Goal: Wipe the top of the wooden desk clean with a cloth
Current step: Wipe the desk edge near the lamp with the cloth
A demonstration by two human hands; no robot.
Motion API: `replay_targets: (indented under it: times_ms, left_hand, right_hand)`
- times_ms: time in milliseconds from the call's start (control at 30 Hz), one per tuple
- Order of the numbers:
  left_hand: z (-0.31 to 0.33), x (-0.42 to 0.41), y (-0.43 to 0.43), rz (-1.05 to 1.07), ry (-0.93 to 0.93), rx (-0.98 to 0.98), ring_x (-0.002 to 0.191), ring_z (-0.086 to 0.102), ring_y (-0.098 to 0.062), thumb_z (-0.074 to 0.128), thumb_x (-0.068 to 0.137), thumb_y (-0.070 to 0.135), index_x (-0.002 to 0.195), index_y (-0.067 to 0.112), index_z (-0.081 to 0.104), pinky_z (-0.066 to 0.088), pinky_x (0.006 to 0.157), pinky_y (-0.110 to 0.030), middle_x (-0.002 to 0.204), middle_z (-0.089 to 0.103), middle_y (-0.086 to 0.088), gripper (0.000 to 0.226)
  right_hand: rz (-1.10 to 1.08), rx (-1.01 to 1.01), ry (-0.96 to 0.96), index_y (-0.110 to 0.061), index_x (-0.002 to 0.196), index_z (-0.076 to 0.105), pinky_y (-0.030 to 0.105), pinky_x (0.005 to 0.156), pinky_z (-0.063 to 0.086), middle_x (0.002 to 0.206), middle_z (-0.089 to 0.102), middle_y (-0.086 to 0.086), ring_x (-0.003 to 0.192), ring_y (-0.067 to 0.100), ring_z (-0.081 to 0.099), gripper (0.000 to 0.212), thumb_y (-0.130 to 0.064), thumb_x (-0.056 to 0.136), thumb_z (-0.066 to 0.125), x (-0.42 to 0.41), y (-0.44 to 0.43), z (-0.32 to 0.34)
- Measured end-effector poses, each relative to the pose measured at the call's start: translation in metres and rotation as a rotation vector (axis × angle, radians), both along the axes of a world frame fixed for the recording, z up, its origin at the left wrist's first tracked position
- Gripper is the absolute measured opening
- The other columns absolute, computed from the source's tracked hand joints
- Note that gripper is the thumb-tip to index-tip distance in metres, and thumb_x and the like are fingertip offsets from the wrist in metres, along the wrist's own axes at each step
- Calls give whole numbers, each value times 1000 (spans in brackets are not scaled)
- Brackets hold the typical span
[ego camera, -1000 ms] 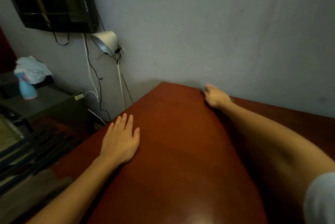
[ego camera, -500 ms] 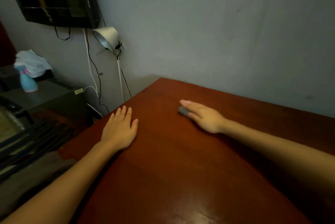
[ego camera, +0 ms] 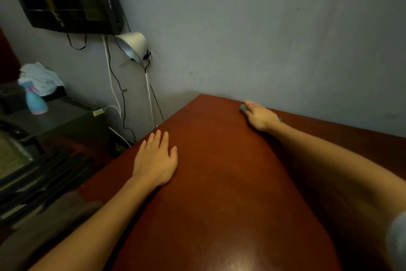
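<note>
1. I am resting my left hand (ego camera: pixel 156 158) flat on the wooden desk (ego camera: pixel 219 193) near its left edge, fingers straight and holding nothing.
2. I am pressing my right hand (ego camera: pixel 260 117) down on the grey cloth (ego camera: pixel 242 108) at the desk's far edge, just beside the wall (ego camera: pixel 263 40). The fingers are lying stretched over the cloth rather than curling round it, and the thumb is hidden.
3. Judged step: I am wiping the back strip of the top. The palm is covering most of the cloth.
4. Risk: only downward pressure is pinning the small, bunched cloth, so a fast stroke may leave it behind or push it off the back edge. I cannot tell whether a gap lies there.
5. Risk: working this close to the wall, my fingertips may scrape it.
6. Risk: the lamp (ego camera: pixel 131 45) and its cables (ego camera: pixel 119 95) are standing beside the far left corner, and a stroke overrunning that corner could snag them.
7. Risk: the patch under my bracing left hand is going unwiped unless I shift that hand.
</note>
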State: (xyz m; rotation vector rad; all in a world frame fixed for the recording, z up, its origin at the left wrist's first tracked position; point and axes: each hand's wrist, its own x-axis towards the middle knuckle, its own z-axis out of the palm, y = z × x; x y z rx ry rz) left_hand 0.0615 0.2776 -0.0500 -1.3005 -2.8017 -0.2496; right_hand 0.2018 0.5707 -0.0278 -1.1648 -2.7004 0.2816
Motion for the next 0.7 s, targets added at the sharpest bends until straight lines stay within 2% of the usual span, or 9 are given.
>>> replay_targets:
  times_ms: [100,200,267,367,433,500,633,700]
  left_hand:
    - [0,0,1,2,-4,-3,148,3,-19,16,102,46,154,18,4,4,120,-36,161,3,-5,60]
    - [2,1,-2,-4,-16,-13,148,3,-20,16,102,46,154,17,4,4,120,-36,161,3,-6,60]
    - [2,2,-4,-14,-10,-20,148,3,-20,16,102,46,153,16,4,4,120,-37,161,3,-6,61]
    - [3,3,-6,-22,-9,-35,148,3,-21,15,102,47,153,15,4,4,119,-36,161,3,-7,61]
    - [3,3,-6,-23,-7,-32,148,3,-21,15,102,47,153,15,4,4,119,-36,161,2,-7,61]
    - [2,3,-6,-28,-7,-26,148,3,-21,15,102,46,153,15,4,4,119,-36,161,2,-7,61]
    - [-2,1,-3,-20,15,-17,148,3,-21,15,102,46,153,16,3,4,120,-36,161,1,-7,61]
    - [-3,0,0,-14,18,-13,148,2,-20,16,102,46,153,17,2,3,119,-36,161,1,-7,61]
  right_hand:
    - [168,23,-6,-17,152,18,22,116,6,159,15,-1,146,11,13,55,-41,103,23,-15,-45,0]
    - [313,44,-29,-19,152,15,19,115,4,160,13,-2,146,10,11,52,-35,104,25,-10,-89,0]
    - [414,65,-28,-19,152,14,19,115,4,159,12,-2,146,10,11,51,-31,104,28,9,-115,-1]
    - [495,72,-8,-23,152,16,11,110,3,157,16,-9,145,5,13,51,-30,103,30,53,-127,-2]
    - [410,50,3,-25,151,20,8,107,4,156,19,-10,144,3,16,50,-31,103,32,83,-109,0]
    - [260,16,8,-23,150,24,10,107,7,157,22,-6,144,7,20,49,-32,102,33,107,-74,3]
    - [-51,-19,30,-20,149,26,29,118,15,157,24,0,144,16,24,56,-47,100,27,121,0,3]
    - [-135,-8,19,-17,150,24,33,119,16,158,21,3,145,19,22,57,-46,101,25,105,24,0]
